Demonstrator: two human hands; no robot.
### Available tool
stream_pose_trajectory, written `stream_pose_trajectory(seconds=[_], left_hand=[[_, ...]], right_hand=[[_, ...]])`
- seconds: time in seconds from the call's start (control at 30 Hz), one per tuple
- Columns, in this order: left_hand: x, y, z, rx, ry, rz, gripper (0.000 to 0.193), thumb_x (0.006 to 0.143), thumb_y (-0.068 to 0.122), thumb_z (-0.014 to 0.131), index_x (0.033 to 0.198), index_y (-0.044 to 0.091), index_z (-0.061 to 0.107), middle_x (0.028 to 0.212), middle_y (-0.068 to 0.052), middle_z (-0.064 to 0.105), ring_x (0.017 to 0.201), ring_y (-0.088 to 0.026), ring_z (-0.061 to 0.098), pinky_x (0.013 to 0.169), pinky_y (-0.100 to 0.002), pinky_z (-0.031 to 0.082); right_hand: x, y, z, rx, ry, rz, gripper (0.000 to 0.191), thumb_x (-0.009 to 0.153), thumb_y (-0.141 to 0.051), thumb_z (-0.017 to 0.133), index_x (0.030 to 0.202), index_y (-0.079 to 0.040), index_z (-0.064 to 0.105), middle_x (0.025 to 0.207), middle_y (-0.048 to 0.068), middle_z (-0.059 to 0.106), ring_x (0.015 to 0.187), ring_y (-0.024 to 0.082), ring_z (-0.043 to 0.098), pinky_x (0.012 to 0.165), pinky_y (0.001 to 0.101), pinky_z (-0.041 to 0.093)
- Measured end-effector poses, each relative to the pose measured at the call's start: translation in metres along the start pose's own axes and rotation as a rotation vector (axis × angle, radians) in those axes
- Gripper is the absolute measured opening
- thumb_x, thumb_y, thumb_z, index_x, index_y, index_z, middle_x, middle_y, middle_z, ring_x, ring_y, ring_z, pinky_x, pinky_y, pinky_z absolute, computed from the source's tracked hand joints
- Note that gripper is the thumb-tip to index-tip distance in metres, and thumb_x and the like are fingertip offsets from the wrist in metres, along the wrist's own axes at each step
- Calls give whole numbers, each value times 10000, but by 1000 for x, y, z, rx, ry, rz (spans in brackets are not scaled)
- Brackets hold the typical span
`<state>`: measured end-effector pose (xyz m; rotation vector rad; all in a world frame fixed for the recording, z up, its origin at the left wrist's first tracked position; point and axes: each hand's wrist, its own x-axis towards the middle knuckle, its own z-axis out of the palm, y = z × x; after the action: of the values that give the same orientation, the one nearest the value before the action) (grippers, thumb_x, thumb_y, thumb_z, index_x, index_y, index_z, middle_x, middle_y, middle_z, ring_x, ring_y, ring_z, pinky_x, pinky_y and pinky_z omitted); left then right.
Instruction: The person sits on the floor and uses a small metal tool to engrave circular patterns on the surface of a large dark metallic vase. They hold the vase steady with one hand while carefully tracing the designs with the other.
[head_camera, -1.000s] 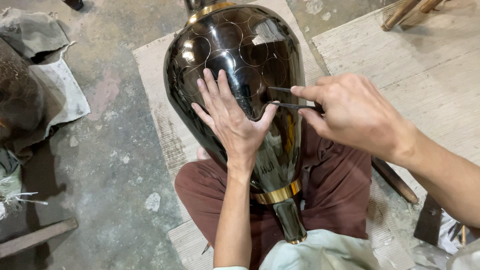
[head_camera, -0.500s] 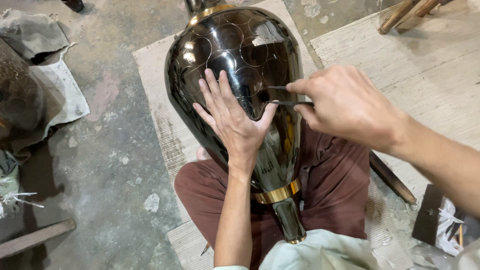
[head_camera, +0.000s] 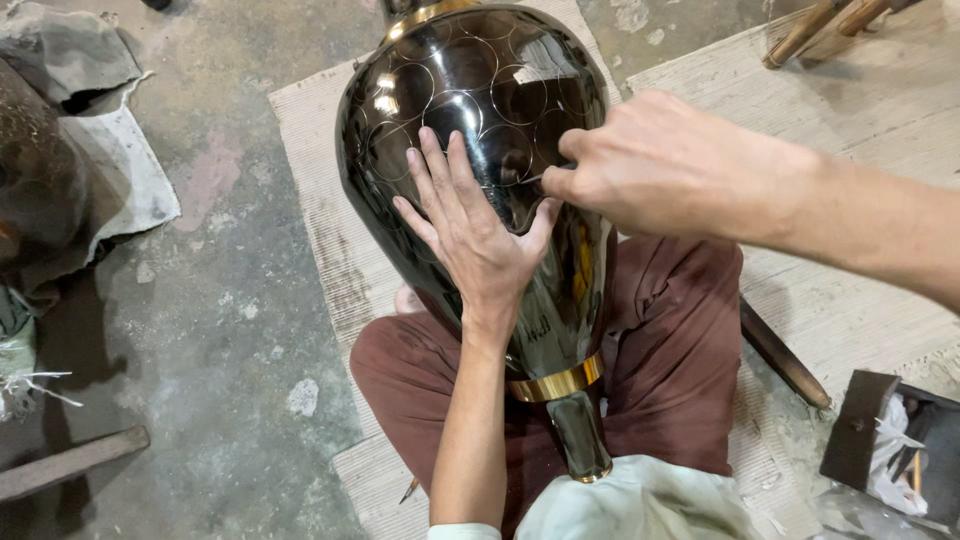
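A large glossy black metal vase with engraved circles and a brass band near its neck lies tilted across my lap. My left hand is pressed flat on its belly, fingers spread. My right hand is closed around a thin metal engraving tool, whose tip touches the vase surface just beside my left thumb. The vase's narrow neck points toward my body, between my brown-trousered legs.
I sit cross-legged on a pale woven mat on a concrete floor. Grey cloth and a dark object lie at the left. A wooden plank is at lower left, a dark box at lower right, wooden legs at top right.
My right hand has moved left along the vase, bringing the tool tip closer to my left thumb. The left hand and the vase have stayed in place.
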<state>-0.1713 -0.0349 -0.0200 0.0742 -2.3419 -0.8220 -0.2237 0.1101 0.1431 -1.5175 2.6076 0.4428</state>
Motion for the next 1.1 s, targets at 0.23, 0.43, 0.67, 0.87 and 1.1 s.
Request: stream_pose_trajectory(seconds=[0.23,0.43,0.67,0.87,1.1], left_hand=[[0,1,1,-2,15,12,1121,803,587,836,1624,101,248,1716,-159,184,1610,-390,166,1258,-759,95],[1,4,-1,23,-58,-17,1099,743,517,839,1613,139,283,1713,-166,153,1606,-394,137,1251,-748,95],[0,4,-2,9,-80,15,1110,714,504,847,1612,160,294,1716,-178,117,1606,-413,90,1251,-754,69],[4,6,-10,-59,-105,143,960,679,461,841,1498,143,456,1643,-161,274,1556,-383,194,1236,-757,45],[1,39,-97,-629,181,265,355,960,252,787,1261,92,687,1268,-102,725,1156,-216,714,1057,-383,578]], right_hand=[[17,12,-6,-209,-148,-136,348,957,-185,558,1278,-87,651,917,182,706,657,243,740,453,316,600],[-10,6,11,-85,-209,118,318,1080,-241,460,1286,-45,605,626,132,676,535,236,700,452,375,539],[-20,-19,31,159,-179,308,338,1031,-142,482,849,15,721,608,174,660,531,274,681,462,404,558],[5,-13,11,428,-337,508,371,1048,-197,470,857,29,693,666,186,685,546,253,677,546,390,563],[12,-10,-3,381,-517,538,573,1095,-401,419,773,-1,674,594,84,564,481,170,447,489,361,445]])
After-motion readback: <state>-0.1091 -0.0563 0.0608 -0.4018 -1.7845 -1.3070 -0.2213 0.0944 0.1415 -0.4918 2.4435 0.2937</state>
